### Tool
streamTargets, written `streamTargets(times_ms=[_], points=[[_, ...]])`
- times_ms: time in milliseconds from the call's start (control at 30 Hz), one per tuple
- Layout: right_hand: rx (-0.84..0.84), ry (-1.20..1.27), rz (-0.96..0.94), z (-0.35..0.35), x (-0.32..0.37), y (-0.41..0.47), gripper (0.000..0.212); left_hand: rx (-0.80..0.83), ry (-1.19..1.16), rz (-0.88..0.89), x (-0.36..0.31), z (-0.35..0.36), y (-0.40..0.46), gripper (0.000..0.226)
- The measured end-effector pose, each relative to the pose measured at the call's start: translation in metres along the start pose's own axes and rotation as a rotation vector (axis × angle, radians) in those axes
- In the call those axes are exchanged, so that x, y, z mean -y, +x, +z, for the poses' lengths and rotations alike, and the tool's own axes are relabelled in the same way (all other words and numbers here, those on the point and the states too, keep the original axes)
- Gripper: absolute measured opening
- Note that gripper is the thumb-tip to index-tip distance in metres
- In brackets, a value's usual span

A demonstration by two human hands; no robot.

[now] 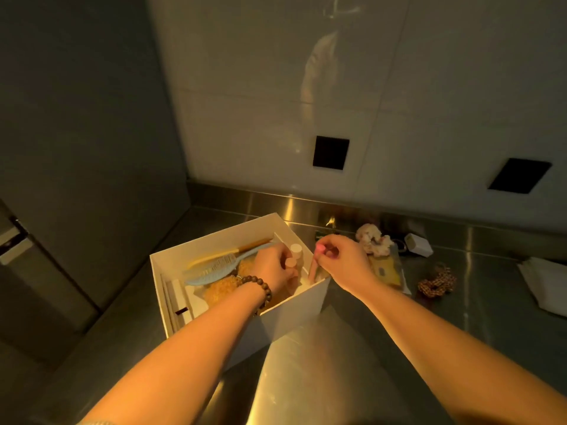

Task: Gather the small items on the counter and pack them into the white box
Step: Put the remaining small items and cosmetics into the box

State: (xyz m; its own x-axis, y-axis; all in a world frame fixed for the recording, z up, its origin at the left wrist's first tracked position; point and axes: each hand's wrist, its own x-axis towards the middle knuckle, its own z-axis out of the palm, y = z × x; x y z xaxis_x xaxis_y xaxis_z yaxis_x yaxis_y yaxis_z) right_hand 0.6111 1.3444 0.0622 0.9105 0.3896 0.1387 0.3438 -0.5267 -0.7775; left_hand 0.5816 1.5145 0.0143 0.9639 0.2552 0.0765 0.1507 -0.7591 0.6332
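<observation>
- Two bare arms reach forward over the shiny steel counter [322, 378], one from each side.
- The left hand [273, 266], with a brown bead bracelet [259, 288] on its wrist, is down inside the open white cardboard box [294, 314]. Its fingers curl round a small pale bottle with a round white cap [296, 253] and hold it up straight.
- The right hand [340, 262] is over the right corner of the box. It pinches a thin pink-tipped stick [316, 262] that points down into that corner. I cannot tell just what the stick is.
- So the step looks like this: putting two little things into the box, side by side.
- Next, I think, both hands must let go softly so the bottle stays up, then go get more.
- In the box lie a light blue plastic hairbrush [214, 266], a cream comb with a wooden handle [233, 250] and something orange and fuzzy [224, 288].
- Farther right, out on the counter, wait a yellow flat packet [385, 269], a brown checked hair scrunchie [437, 283], a fluffy cream scrunchie [372, 239], a little white cube plug [418, 245] and some white folded paper [546, 283].
- Behind is a glossy white wall [429, 87] with two black square plates [330, 152]. On the left is a dark grey cupboard [76, 133].
</observation>
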Motion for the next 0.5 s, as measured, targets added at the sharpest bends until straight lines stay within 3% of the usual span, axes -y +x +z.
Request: streamTargets(times_ms=[333, 500], points=[[0.005, -0.012, 0.039, 0.006, -0.007, -0.003, 0.017, 0.028, -0.021, 0.029, 0.004, 0.017, 0.005, 0.030], [0.037, -0.054, 0.026, 0.007, -0.010, -0.001, 0.018, 0.038, 0.008, -0.010, 0.004, 0.019, 0.005, 0.023]])
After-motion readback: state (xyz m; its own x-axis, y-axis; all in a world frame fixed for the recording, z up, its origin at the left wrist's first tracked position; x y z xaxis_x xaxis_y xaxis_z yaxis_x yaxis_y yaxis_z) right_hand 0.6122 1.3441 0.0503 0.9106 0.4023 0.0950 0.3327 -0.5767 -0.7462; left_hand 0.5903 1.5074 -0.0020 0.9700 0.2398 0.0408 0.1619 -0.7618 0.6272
